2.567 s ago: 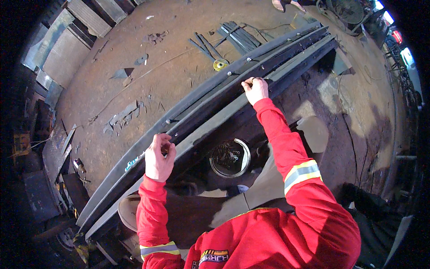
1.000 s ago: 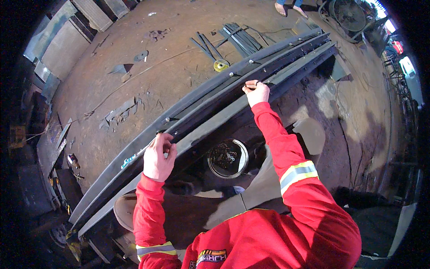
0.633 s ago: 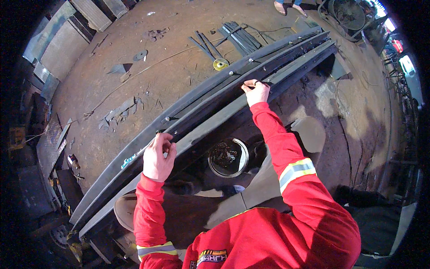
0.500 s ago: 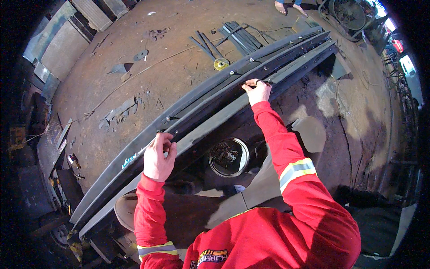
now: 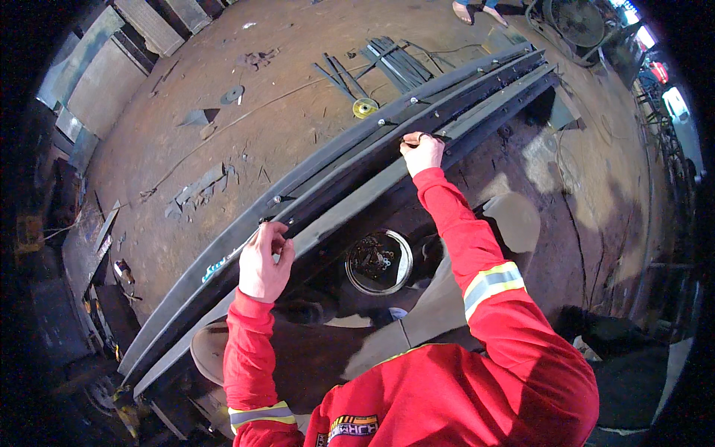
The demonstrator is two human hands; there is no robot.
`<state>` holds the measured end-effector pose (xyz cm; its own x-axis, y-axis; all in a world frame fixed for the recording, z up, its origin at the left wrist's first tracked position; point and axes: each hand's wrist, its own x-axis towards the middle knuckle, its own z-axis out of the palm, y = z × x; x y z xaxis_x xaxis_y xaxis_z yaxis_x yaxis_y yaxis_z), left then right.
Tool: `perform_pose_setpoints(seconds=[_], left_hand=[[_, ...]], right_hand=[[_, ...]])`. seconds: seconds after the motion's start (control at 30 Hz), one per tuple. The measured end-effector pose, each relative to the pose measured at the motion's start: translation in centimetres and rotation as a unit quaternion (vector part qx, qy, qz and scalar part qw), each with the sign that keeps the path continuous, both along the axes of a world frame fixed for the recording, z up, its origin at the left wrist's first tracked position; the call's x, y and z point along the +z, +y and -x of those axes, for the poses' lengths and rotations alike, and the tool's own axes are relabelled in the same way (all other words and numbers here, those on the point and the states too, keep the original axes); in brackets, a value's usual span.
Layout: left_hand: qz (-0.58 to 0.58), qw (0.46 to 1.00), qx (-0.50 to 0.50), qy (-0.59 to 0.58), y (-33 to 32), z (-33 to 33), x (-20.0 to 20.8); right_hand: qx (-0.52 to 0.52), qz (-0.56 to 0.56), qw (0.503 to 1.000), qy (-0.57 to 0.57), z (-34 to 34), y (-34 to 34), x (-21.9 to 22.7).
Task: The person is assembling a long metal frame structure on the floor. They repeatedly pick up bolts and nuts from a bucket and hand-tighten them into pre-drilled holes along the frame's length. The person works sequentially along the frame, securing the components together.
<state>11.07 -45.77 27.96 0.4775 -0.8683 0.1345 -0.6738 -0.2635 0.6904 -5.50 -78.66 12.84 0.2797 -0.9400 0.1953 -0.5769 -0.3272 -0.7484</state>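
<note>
Long dark metal rails run side by side from lower left to upper right in front of me. Bolts stick up at intervals along the far rail. My left hand is closed at the middle rail, with a small dark piece showing at its fingertips. Further up the same rails, my right hand pinches near a bolt; what lies between its fingers is too small to make out. Below the rails, between my legs, a round metal pan holds small loose hardware.
Dark flat bars lie beyond the rails beside a yellow spool-like disc. Scrap pieces and a thin cable are scattered over the brown floor. Metal sheets lean at the upper left. Another person's feet and a wheelbarrow-like tub are at the top.
The right hand has shifted very slightly left along with its forearm. The left hand stays in place, and the rails sit slightly further left in view.
</note>
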Motion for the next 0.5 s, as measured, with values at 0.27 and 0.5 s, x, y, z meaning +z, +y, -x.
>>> perform_pose_setpoints(seconds=[0.27,0.5], left_hand=[[0.0,1.0,0.003,-0.007,0.2,-0.2,0.3],[0.004,1.0,-0.007,-0.022,-0.5,0.0,0.4]], right_hand=[[0.03,0.115,0.989,0.093,0.0,0.7,0.7],[0.033,0.157,0.979,0.124,0.8,0.9,2.0]])
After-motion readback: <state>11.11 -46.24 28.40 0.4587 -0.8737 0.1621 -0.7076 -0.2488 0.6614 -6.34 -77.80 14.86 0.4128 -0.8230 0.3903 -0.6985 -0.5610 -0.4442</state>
